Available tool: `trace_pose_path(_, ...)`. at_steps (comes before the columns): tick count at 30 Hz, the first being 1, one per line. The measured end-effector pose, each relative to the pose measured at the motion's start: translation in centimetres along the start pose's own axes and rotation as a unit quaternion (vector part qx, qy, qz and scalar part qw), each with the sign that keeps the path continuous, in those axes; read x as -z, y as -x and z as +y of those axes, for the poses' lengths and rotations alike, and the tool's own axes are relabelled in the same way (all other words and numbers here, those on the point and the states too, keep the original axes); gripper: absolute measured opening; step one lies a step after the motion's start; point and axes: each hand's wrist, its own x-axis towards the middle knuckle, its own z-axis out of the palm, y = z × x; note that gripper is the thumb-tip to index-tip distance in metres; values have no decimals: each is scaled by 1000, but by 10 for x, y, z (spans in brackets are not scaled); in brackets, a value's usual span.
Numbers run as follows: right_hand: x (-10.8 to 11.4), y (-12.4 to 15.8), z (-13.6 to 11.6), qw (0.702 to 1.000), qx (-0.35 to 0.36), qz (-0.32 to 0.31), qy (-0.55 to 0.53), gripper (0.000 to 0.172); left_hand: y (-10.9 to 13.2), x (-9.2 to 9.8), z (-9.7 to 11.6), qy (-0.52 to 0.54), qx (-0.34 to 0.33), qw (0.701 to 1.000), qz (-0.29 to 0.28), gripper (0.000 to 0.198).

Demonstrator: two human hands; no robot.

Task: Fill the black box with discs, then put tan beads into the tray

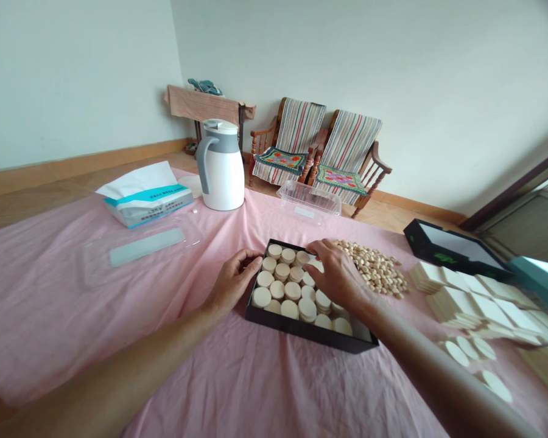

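The left hand [238,277], thumb and fingers apart, is at the black box [302,334]. The right hand [337,272] is over wood circles [277,289]; can't tell if it's pinching.

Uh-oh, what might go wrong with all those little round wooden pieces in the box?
The stacked wooden discs might topple if the right hand, over the box, bumps them. The black box might also slide if nudged, since it sits on a wrinkled pink cloth.
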Motion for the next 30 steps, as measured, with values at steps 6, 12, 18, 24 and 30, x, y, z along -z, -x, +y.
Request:
trace_pose_path(6,-5,-7,-17,994,-25,-33,101,19,0,0,0,-3,-5,1000,-2,35)
trace_pose_path(12,-9,-7,-14,997,-35,-23,60,12,0,1,-1,-6,-2,1000,-3,34)
trace_pose_path(18,-12,-3,2,999,-22,12,-30,13,0,0,0,-5,-13,1000,-9,36)
trace_pose_path(24,0,6,22,995,-52,63,-62,13,0,-1,-1,-9,-16,1000,-11,37)
trace_pose_path(30,4,17,36,997,-65,47,0,14,0,-2,-1,-31,-21,999,10,38)
